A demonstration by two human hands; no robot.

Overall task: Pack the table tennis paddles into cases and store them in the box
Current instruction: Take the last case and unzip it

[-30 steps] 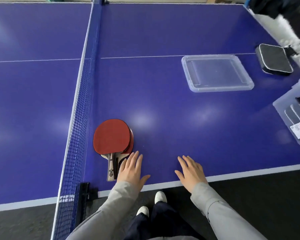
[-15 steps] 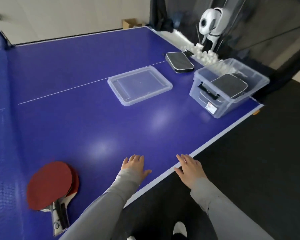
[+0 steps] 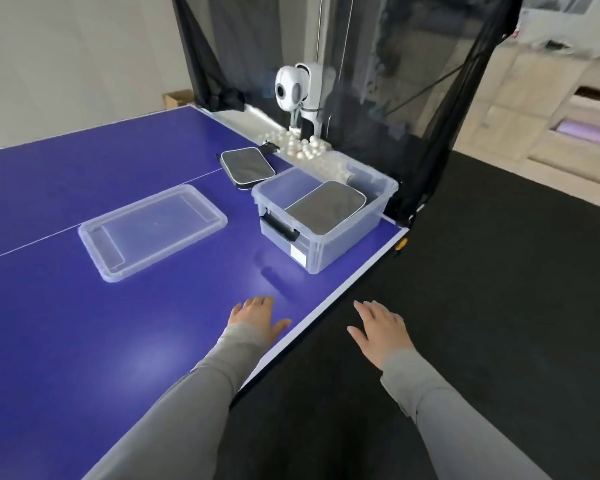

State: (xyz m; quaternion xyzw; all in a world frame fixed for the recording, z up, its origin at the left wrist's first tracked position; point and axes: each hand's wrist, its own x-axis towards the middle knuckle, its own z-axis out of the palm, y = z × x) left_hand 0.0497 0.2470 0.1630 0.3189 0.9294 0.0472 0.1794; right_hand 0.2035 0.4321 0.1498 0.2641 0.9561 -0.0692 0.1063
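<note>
— Now that your head has swung right, the red paddles by the net have dropped out of sight, and the box (image 3: 326, 216) at the table's near corner sits in front of you. What does that tell you?

— That I've turned from the paddles toward the cases?

— That's my reading. One dark case (image 3: 326, 206) already lies slanted inside the box, and a second case (image 3: 247, 167) lies flat on the table (image 3: 49, 323) just behind it, near the pile of white balls (image 3: 302, 147). The clear lid (image 3: 153, 232) lies off to the box's left, so the box is open. Since the paddles are out of view, I can't say from here how they lie.

— And my hands?

— Both empty. Your left hand (image 3: 255, 318) is spread flat, palm down, over the blue surface near the table's edge; whether it presses or just hovers, I can't tell. Your right hand (image 3: 381, 325) has moved off the table edge and is out over the dark floor, fingers loosely apart, touching nothing.

— So the next thing?

— Probably fetching the loose case, which calls for a reach past the box.
</note>
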